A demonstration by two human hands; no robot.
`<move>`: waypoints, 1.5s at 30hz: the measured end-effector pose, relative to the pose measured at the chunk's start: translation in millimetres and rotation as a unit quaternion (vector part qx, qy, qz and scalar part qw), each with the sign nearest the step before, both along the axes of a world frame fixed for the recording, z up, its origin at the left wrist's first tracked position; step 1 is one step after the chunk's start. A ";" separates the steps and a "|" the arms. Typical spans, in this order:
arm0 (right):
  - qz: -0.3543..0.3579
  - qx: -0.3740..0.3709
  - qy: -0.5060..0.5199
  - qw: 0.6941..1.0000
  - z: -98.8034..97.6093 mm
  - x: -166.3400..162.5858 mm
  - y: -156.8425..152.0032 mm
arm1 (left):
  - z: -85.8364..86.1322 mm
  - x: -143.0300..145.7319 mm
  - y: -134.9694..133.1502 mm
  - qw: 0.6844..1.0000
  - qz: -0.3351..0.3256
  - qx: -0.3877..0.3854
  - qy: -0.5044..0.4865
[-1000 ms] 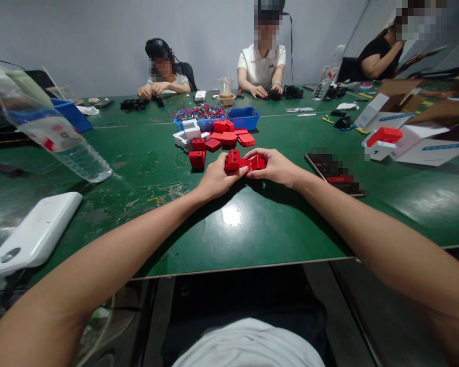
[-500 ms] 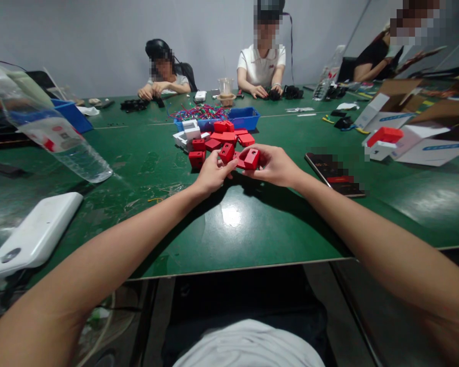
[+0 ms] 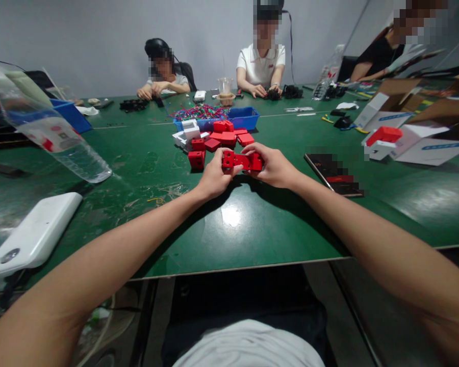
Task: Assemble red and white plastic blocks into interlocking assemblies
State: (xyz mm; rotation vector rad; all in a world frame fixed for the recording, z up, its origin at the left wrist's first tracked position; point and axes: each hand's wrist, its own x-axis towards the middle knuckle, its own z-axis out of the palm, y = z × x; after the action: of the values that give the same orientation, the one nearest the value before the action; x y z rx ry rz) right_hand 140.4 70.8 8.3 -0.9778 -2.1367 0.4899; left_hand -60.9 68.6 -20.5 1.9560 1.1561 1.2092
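Observation:
Both my hands meet over the green table point(image 3: 252, 229) near its middle. My left hand point(image 3: 213, 178) pinches a small red plastic block point(image 3: 228, 159), and my right hand point(image 3: 273, 164) grips a red plastic housing point(image 3: 252, 161). The two red parts touch end to end in a row between my fingers, just above the table. Right behind them lies a pile of red housings point(image 3: 225, 136) with some white ones point(image 3: 187, 133), and one red cube point(image 3: 196, 159) stands alone to the left of my left hand.
A blue tray point(image 3: 248, 117) with coloured wires sits behind the pile. A tilted water bottle point(image 3: 57, 137) and a white device point(image 3: 34, 234) lie left; a phone point(image 3: 334, 173) and open white cartons point(image 3: 413, 137) lie right. Three other people sit at the far side.
My hands had drawn apart, each tilting its own red part; now they have come back together and the two parts are joined in line.

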 end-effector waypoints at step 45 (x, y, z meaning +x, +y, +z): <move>0.108 0.013 0.034 0.994 -11.2 -1.7 1.9 | 1.6 5.0 -18.6 0.937 -0.060 0.305 0.160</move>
State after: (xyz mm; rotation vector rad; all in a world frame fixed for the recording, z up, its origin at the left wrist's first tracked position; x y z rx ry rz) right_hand 138.7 72.7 -2.9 -0.7089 -2.1918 0.5897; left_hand -55.8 50.0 -18.9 2.7270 0.8407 1.3234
